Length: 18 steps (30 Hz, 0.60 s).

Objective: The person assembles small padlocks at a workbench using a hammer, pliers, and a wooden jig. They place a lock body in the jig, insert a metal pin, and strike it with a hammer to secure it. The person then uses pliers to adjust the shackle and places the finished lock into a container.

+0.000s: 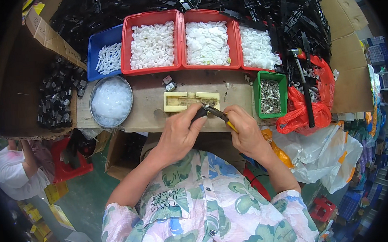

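Our left hand [177, 133] pinches a black part [199, 114], seemingly steadying it | our right hand [246, 131] grasps pliers [220, 115] | we keep red trays [154, 71] near, likely for reach

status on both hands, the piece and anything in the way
Left hand pinching small dark piece. Right hand gripping yellow-handled pliers, tips close by the left hand. Cream block just beyond, partly hidden by left hand.
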Each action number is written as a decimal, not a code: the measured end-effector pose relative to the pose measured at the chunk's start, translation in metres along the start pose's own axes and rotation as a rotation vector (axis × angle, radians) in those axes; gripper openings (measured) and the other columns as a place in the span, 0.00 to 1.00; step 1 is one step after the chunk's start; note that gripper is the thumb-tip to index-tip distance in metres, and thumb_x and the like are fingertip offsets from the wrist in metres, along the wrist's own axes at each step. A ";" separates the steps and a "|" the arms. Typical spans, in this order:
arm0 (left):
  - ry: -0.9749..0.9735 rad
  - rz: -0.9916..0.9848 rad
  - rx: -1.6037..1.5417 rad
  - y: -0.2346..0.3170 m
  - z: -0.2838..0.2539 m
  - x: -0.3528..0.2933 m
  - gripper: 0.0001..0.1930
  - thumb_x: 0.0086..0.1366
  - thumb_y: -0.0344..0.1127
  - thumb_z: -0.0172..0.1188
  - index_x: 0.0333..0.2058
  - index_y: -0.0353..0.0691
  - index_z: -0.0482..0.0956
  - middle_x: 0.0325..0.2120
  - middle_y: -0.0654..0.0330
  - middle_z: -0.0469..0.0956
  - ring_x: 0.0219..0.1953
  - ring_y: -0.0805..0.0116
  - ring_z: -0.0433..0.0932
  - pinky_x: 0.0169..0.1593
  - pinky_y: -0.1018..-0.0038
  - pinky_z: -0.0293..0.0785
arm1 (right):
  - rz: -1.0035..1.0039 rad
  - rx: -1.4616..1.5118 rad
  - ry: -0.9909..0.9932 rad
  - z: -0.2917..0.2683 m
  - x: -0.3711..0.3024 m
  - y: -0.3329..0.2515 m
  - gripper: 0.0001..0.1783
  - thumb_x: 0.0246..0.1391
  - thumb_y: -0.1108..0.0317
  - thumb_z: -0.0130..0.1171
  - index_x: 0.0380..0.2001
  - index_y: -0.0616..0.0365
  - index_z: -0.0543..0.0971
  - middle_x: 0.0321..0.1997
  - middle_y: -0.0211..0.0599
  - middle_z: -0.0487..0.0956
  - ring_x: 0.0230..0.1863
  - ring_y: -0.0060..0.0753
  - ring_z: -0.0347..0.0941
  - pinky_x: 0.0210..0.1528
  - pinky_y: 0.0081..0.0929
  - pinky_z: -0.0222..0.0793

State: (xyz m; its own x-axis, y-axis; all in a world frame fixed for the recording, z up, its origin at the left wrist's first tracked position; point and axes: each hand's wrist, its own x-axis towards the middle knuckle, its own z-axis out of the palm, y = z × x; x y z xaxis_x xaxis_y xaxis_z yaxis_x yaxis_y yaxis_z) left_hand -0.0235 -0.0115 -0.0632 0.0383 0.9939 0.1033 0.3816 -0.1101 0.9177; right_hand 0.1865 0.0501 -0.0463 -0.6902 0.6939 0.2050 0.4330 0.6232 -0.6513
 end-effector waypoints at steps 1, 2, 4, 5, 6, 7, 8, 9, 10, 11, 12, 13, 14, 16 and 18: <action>-0.034 -0.007 0.007 0.001 -0.003 -0.001 0.19 0.73 0.39 0.54 0.53 0.28 0.69 0.30 0.48 0.76 0.33 0.56 0.77 0.40 0.67 0.71 | -0.005 -0.017 -0.026 0.000 -0.001 0.000 0.14 0.39 0.88 0.52 0.33 0.68 0.71 0.40 0.52 0.73 0.43 0.59 0.71 0.44 0.45 0.69; -0.090 -0.038 -0.030 0.001 -0.006 -0.001 0.19 0.73 0.39 0.54 0.52 0.28 0.70 0.29 0.50 0.76 0.31 0.59 0.76 0.38 0.69 0.71 | -0.009 -0.035 -0.052 -0.001 -0.003 0.000 0.14 0.39 0.88 0.52 0.33 0.68 0.70 0.39 0.52 0.72 0.42 0.59 0.71 0.43 0.45 0.68; -0.197 -0.100 -0.112 0.002 -0.013 -0.001 0.18 0.74 0.40 0.54 0.51 0.28 0.71 0.26 0.53 0.75 0.29 0.65 0.76 0.34 0.72 0.70 | -0.018 -0.050 -0.099 -0.004 -0.005 -0.002 0.14 0.39 0.88 0.52 0.33 0.68 0.69 0.38 0.52 0.72 0.41 0.59 0.71 0.42 0.46 0.68; -0.280 -0.229 -0.317 0.003 -0.016 -0.001 0.17 0.74 0.40 0.54 0.49 0.30 0.72 0.25 0.56 0.74 0.27 0.69 0.74 0.31 0.74 0.69 | -0.020 -0.046 -0.118 -0.006 -0.006 -0.004 0.14 0.39 0.88 0.51 0.33 0.68 0.69 0.37 0.52 0.71 0.41 0.59 0.71 0.43 0.46 0.68; -0.358 -0.356 -0.523 0.003 -0.019 -0.002 0.16 0.74 0.40 0.54 0.48 0.31 0.73 0.24 0.59 0.73 0.24 0.72 0.72 0.29 0.76 0.67 | -0.025 -0.043 -0.138 -0.008 -0.006 -0.006 0.14 0.39 0.88 0.51 0.33 0.68 0.69 0.37 0.52 0.71 0.41 0.59 0.71 0.43 0.46 0.68; -0.435 -0.482 -0.731 0.003 -0.022 -0.002 0.15 0.74 0.41 0.54 0.47 0.32 0.74 0.23 0.61 0.72 0.22 0.75 0.71 0.26 0.78 0.65 | -0.030 -0.027 -0.147 -0.010 -0.007 -0.009 0.14 0.39 0.88 0.51 0.33 0.68 0.69 0.37 0.52 0.71 0.41 0.59 0.71 0.43 0.46 0.68; -0.501 -0.489 -0.925 0.004 -0.025 -0.003 0.15 0.75 0.42 0.53 0.46 0.34 0.75 0.21 0.65 0.70 0.16 0.79 0.64 0.20 0.81 0.60 | -0.035 -0.011 -0.155 -0.013 -0.007 -0.014 0.14 0.38 0.88 0.51 0.33 0.68 0.69 0.37 0.52 0.71 0.41 0.59 0.71 0.43 0.46 0.69; -0.542 -0.489 -1.039 0.002 -0.026 -0.004 0.15 0.75 0.42 0.53 0.46 0.33 0.75 0.21 0.64 0.70 0.16 0.79 0.64 0.20 0.81 0.60 | -0.040 0.005 -0.163 -0.015 -0.007 -0.018 0.14 0.38 0.89 0.51 0.33 0.68 0.69 0.37 0.52 0.72 0.41 0.59 0.71 0.43 0.46 0.69; -0.582 -0.487 -1.153 -0.001 -0.026 -0.006 0.16 0.75 0.43 0.53 0.47 0.33 0.75 0.21 0.63 0.70 0.15 0.79 0.64 0.20 0.80 0.61 | -0.043 0.011 -0.168 -0.016 -0.006 -0.021 0.14 0.38 0.88 0.52 0.33 0.68 0.69 0.38 0.52 0.72 0.42 0.59 0.71 0.43 0.45 0.69; -0.620 -0.484 -1.267 -0.003 -0.026 -0.008 0.17 0.75 0.43 0.53 0.47 0.32 0.74 0.21 0.63 0.70 0.15 0.78 0.64 0.20 0.80 0.61 | -0.046 0.017 -0.174 -0.016 -0.006 -0.024 0.14 0.38 0.88 0.52 0.33 0.69 0.69 0.38 0.51 0.72 0.42 0.59 0.71 0.43 0.45 0.69; -0.613 -0.490 -1.307 -0.004 -0.026 -0.009 0.18 0.75 0.44 0.53 0.47 0.30 0.74 0.21 0.61 0.70 0.15 0.79 0.64 0.20 0.80 0.62 | -0.050 0.022 -0.178 -0.016 -0.005 -0.026 0.14 0.38 0.88 0.52 0.33 0.69 0.69 0.38 0.51 0.72 0.42 0.59 0.71 0.43 0.45 0.69; -0.586 -0.490 -1.274 -0.004 -0.027 -0.011 0.18 0.75 0.44 0.53 0.47 0.31 0.74 0.21 0.62 0.70 0.15 0.79 0.64 0.20 0.79 0.62 | -0.042 0.025 -0.173 -0.014 -0.005 -0.026 0.14 0.38 0.88 0.52 0.33 0.68 0.69 0.39 0.51 0.72 0.42 0.59 0.71 0.44 0.46 0.69; -0.559 -0.490 -1.240 -0.004 -0.028 -0.012 0.18 0.75 0.43 0.53 0.47 0.31 0.75 0.20 0.62 0.70 0.15 0.79 0.64 0.20 0.79 0.61 | -0.035 0.027 -0.170 -0.011 -0.004 -0.026 0.14 0.39 0.88 0.52 0.34 0.68 0.69 0.39 0.52 0.72 0.43 0.59 0.71 0.44 0.47 0.68; -0.502 -0.498 -1.040 -0.003 -0.035 -0.017 0.17 0.75 0.43 0.52 0.47 0.32 0.75 0.20 0.63 0.70 0.15 0.79 0.64 0.20 0.79 0.61 | -0.034 0.020 -0.174 -0.008 0.000 -0.027 0.15 0.39 0.87 0.53 0.34 0.67 0.69 0.40 0.52 0.72 0.43 0.60 0.71 0.44 0.48 0.68; -0.441 -0.506 -0.707 -0.007 -0.047 -0.028 0.17 0.75 0.42 0.52 0.47 0.33 0.76 0.20 0.64 0.70 0.16 0.81 0.65 0.21 0.80 0.62 | -0.047 -0.005 -0.185 -0.009 0.006 -0.022 0.15 0.39 0.85 0.54 0.35 0.66 0.70 0.41 0.52 0.71 0.43 0.61 0.70 0.44 0.50 0.67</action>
State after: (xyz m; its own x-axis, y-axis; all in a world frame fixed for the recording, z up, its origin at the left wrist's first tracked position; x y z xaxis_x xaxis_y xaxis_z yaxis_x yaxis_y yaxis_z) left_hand -0.0703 -0.0385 -0.0549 0.4200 0.8209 -0.3869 -0.1883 0.4959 0.8477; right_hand 0.1782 0.0436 -0.0247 -0.8042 0.5864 0.0972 0.4004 0.6553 -0.6405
